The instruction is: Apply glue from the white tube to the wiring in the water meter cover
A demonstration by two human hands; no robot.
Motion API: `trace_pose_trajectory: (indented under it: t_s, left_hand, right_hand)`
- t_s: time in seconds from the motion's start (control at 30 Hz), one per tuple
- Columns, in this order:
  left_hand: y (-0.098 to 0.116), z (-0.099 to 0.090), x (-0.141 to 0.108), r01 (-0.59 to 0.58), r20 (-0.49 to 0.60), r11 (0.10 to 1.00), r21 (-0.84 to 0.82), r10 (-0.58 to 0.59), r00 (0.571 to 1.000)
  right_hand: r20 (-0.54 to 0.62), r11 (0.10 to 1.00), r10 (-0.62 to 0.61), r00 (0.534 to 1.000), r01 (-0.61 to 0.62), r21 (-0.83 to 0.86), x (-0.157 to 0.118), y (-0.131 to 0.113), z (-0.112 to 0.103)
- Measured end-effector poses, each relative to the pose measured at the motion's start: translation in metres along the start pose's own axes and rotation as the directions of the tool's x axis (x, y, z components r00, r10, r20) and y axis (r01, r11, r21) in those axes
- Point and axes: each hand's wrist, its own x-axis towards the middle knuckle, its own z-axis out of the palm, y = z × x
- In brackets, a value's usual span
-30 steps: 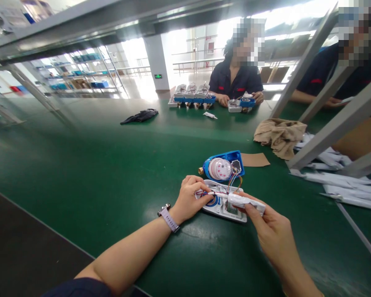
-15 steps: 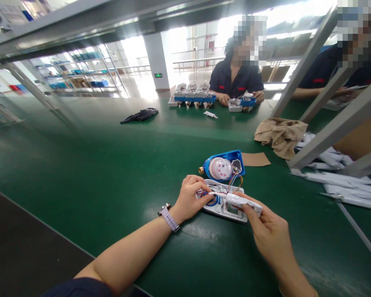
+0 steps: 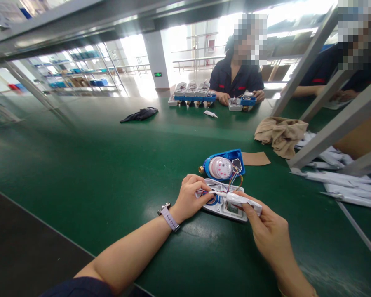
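Tube (image 3: pixel 243 201), white: in the right hand (image 3: pixel 270 225), fingers closed round it, nozzle pointing left over an open white casing (image 3: pixel 221 209). Casing: on green table (image 3: pixel 126 173), nearer than a blue meter body (image 3: pixel 221 168), linked to it by coloured wires (image 3: pixel 241 180). Left hand (image 3: pixel 191 194): thumb and forefinger narrowed at the nozzle tip; whether they pinch tip or thin wire cannot be told. Step in hand, as judged: nozzle work inside the casing. Next move: calls for a steady tip, wires clear. Hidden: casing's left end, behind the left hand. Too small to make out: any bead at the tip.
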Motion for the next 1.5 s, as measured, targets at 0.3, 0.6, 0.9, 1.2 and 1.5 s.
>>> trace_pose_trajectory:
  t_s: [0.3,0.6,0.9,1.2,1.5]
  left_hand:
    - [0.000,-0.001,-0.001,0.002,0.004,1.000,0.011,-0.002,1.000]
    - [0.002,0.000,-0.001,-0.013,0.017,1.000,0.025,0.012,1.000]
    - [0.004,-0.002,0.000,-0.032,0.048,0.997,0.064,0.029,0.998]
    - [0.004,-0.001,0.000,-0.030,0.093,0.994,0.107,0.020,0.995]
    - [0.008,-0.001,-0.001,0.033,0.093,0.997,0.074,-0.039,0.995]
  right_hand:
    - [-0.014,1.000,-0.005,1.000,0.005,-0.025,0.002,0.003,-0.001]
    - [0.033,0.998,-0.033,0.999,0.035,-0.055,0.005,0.011,-0.004]
    - [0.007,0.997,-0.041,0.999,0.042,-0.070,0.005,0.016,-0.003]
    - [0.008,0.997,-0.046,0.999,0.047,-0.066,0.006,0.016,-0.003]
    - [-0.020,1.000,0.014,1.000,-0.014,0.005,0.001,0.003,-0.001]
